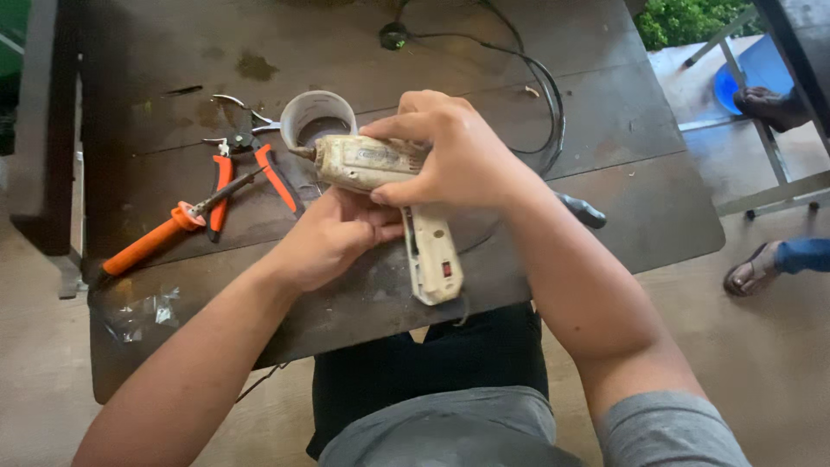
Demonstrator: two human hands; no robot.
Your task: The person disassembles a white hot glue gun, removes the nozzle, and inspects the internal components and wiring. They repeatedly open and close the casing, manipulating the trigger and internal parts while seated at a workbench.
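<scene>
While both hands work over the near edge of the dark table (622,190), the right hand (458,156) is clamped from above around the body of a dirty white glue gun (372,163), fingers curled over its top and thumb pressed on its side. Gun lies held above the table, nozzle pointing left toward a white cup (304,111), grip hanging down toward the person with a small red switch (447,269) near its end. Left hand (333,238) sits under the gun body, fingers bent together against its underside; whether it pinches anything small cannot be told. Left of the hands: orange-handled pliers (251,164), lying flat, jaws pointing away; an orange-handled soldering iron (169,229) lies across them, tip near the pliers' handles. Clear plastic wrapper (143,316) lies at the near left corner. Black cable (540,86) loops across the far right part of the table, and a dark handle end (584,210) shows just behind the right forearm. Off the table, at right, another person's sandalled foot (752,270) rests on the floor.
</scene>
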